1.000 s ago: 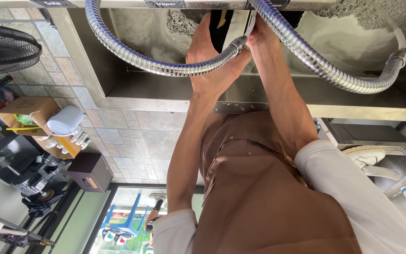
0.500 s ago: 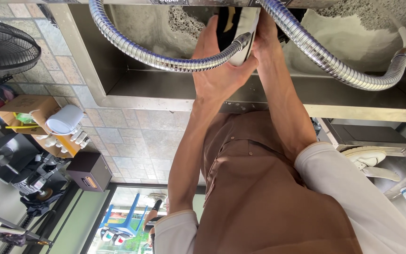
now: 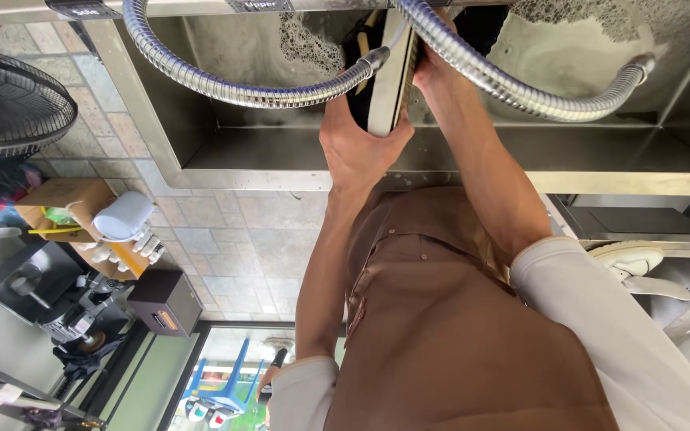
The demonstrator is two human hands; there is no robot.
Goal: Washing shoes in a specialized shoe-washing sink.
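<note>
My left hand (image 3: 361,144) grips the lower rim of a white plate (image 3: 389,88), held on edge over the steel sink (image 3: 281,152). My right hand (image 3: 434,68) presses against the plate's other side near its top. A hose hides that hand's fingers. A dark thing (image 3: 357,48) sits against the plate's left face; I cannot tell what it is. Soap suds (image 3: 305,44) cling to the sink's inside. My brown apron (image 3: 441,319) fills the lower middle.
Two flexible metal hoses (image 3: 225,84) (image 3: 537,96) arc across the sink in front of my hands. On the tiled floor to the left are a black fan (image 3: 9,104), a cardboard box (image 3: 61,199) and a dark box (image 3: 165,299). A white shoe (image 3: 632,259) lies to the right.
Both hands have come down towards the sink's near edge with the plate, which now shows edge-on and more plainly below the left hose.
</note>
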